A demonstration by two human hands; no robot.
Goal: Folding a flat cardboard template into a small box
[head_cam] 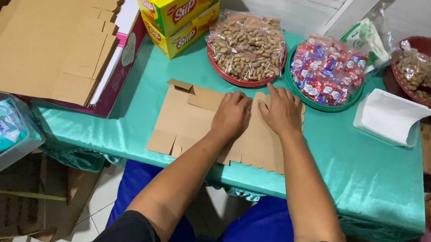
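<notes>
Teal tablecloth [337, 159] | my left hand [231, 116] and right hand [281, 111] press flat, grasping nothing, on cardboard blank [192, 123] | risk: blank slides on slick cloth, crease skews

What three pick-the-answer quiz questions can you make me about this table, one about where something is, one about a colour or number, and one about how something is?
1. Where is the bag of peanuts?
A. on a red plate behind the flat cardboard
B. on the floor
C. inside the yellow boxes

2. What colour is the tablecloth?
A. orange
B. teal green
C. black

3. How is the cardboard cutout under the hands?
A. folded into a closed box
B. rolled up
C. lying flat and unfolded

Answers:
1 A, the bag sits on a red plate just past the cardboard.
2 B, the cloth over the table is teal green.
3 C, the left hand and right hand press on it while it lies flat.
</notes>
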